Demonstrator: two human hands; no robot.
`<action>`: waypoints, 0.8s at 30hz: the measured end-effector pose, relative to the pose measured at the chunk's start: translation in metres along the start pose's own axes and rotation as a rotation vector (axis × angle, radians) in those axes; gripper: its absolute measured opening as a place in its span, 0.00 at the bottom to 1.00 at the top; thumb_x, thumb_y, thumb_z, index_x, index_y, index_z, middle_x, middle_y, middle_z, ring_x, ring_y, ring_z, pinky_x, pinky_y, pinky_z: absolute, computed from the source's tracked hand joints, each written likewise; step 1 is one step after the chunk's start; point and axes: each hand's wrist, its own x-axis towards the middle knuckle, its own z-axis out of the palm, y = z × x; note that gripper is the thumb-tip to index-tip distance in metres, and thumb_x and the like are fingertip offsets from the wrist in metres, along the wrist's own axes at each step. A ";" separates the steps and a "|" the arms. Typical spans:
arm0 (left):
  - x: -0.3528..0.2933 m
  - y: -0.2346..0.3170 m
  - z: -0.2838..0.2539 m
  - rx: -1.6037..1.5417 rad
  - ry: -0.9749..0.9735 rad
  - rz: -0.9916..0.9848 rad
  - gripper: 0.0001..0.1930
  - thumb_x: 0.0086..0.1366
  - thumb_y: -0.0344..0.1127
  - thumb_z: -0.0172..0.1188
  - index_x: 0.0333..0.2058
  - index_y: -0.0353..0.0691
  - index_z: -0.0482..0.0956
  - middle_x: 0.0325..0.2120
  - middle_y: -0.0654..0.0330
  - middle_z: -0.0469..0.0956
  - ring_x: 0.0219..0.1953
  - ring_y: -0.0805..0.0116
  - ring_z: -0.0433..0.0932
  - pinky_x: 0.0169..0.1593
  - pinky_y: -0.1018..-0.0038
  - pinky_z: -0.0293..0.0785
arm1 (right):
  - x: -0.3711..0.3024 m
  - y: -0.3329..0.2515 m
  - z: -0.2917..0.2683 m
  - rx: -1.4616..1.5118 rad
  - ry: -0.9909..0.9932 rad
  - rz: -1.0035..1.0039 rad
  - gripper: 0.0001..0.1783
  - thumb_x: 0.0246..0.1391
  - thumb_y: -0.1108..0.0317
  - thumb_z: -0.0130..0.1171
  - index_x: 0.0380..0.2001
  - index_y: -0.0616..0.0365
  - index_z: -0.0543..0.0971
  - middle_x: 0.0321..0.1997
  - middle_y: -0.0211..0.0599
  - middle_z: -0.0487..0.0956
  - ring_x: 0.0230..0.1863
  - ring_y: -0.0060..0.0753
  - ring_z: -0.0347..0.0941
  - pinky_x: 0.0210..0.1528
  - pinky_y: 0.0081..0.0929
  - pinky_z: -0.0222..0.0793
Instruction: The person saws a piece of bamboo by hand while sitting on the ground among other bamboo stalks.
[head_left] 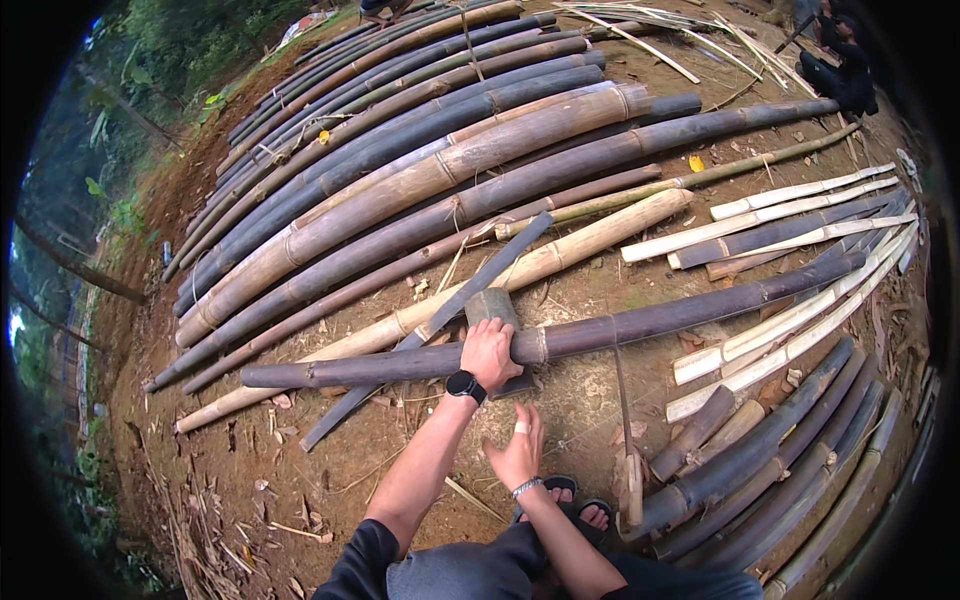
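A dark bamboo pole (660, 322) lies slantwise across the ground before me, over a flat dark bamboo strip (490, 268) and a short, thick block (488, 304). My left hand (489, 352), with a black watch at its wrist, is closed over the pole left of its middle. Nearer to me, my right hand (516, 447) is held apart from the pole with its fingers spread and nothing in them. It has a pale band on one finger and a bracelet at the wrist. A thin blade-like tool with a wooden handle (632, 485) stands against the pole's near side.
Beyond lies a wide row of long bamboo poles (450, 165), with a pale pole (590, 238) closest. To the right are pale split strips (800, 335) and shorter dark pieces (770, 450). Another person (845, 65) crouches at far right. Trees (90, 180) border the left.
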 end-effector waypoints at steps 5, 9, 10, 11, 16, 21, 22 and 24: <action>0.002 0.009 -0.006 -0.030 -0.064 -0.021 0.44 0.38 0.51 0.80 0.55 0.37 0.75 0.52 0.48 0.73 0.57 0.51 0.72 0.61 0.55 0.68 | -0.083 -0.033 -0.133 0.344 -0.165 -0.178 0.33 0.46 0.69 0.72 0.56 0.61 0.72 0.58 0.53 0.74 0.58 0.54 0.73 0.61 0.46 0.70; 0.008 0.027 -0.020 0.003 0.001 0.095 0.61 0.36 0.60 0.80 0.66 0.34 0.64 0.62 0.43 0.68 0.66 0.46 0.65 0.71 0.52 0.57 | -0.132 0.038 -0.211 0.120 0.187 -0.191 0.41 0.40 0.68 0.76 0.58 0.65 0.68 0.51 0.49 0.73 0.50 0.48 0.72 0.54 0.41 0.70; 0.009 0.033 -0.020 0.030 0.027 0.138 0.62 0.36 0.62 0.80 0.66 0.33 0.63 0.63 0.43 0.67 0.67 0.46 0.64 0.72 0.52 0.55 | -0.138 0.054 -0.223 -0.001 0.299 -0.139 0.44 0.38 0.67 0.76 0.59 0.66 0.66 0.50 0.48 0.71 0.49 0.46 0.71 0.53 0.39 0.69; 0.013 0.039 -0.030 0.069 -0.028 0.157 0.65 0.37 0.65 0.78 0.68 0.31 0.59 0.64 0.43 0.66 0.69 0.46 0.61 0.74 0.52 0.51 | -0.133 0.053 -0.235 -0.072 0.333 -0.058 0.46 0.38 0.67 0.76 0.60 0.66 0.65 0.49 0.47 0.70 0.49 0.46 0.70 0.53 0.39 0.68; 0.025 0.040 -0.082 0.213 -0.167 0.310 0.63 0.37 0.67 0.77 0.66 0.31 0.62 0.61 0.42 0.69 0.66 0.46 0.66 0.71 0.54 0.57 | -0.133 0.074 -0.245 -0.084 0.092 0.065 0.50 0.36 0.63 0.81 0.62 0.63 0.65 0.52 0.45 0.72 0.53 0.41 0.70 0.57 0.37 0.67; 0.028 0.023 -0.097 0.372 -0.385 0.277 0.59 0.38 0.69 0.76 0.61 0.32 0.66 0.56 0.44 0.73 0.61 0.48 0.71 0.64 0.56 0.66 | -0.122 0.099 -0.205 0.038 0.177 0.123 0.24 0.44 0.63 0.77 0.39 0.68 0.78 0.32 0.53 0.83 0.35 0.46 0.83 0.41 0.38 0.76; 0.029 0.023 -0.093 0.384 -0.406 0.250 0.58 0.38 0.69 0.76 0.60 0.32 0.67 0.56 0.45 0.74 0.61 0.48 0.72 0.64 0.56 0.67 | -0.116 0.103 -0.198 0.039 0.197 0.119 0.23 0.44 0.63 0.76 0.37 0.69 0.78 0.32 0.53 0.82 0.35 0.49 0.82 0.40 0.41 0.74; 0.030 0.025 -0.075 0.391 -0.370 0.290 0.58 0.38 0.68 0.77 0.60 0.32 0.67 0.56 0.45 0.73 0.61 0.49 0.72 0.63 0.56 0.68 | -0.107 0.108 -0.186 0.045 0.236 0.121 0.22 0.45 0.64 0.75 0.34 0.69 0.76 0.30 0.53 0.80 0.35 0.56 0.80 0.39 0.46 0.72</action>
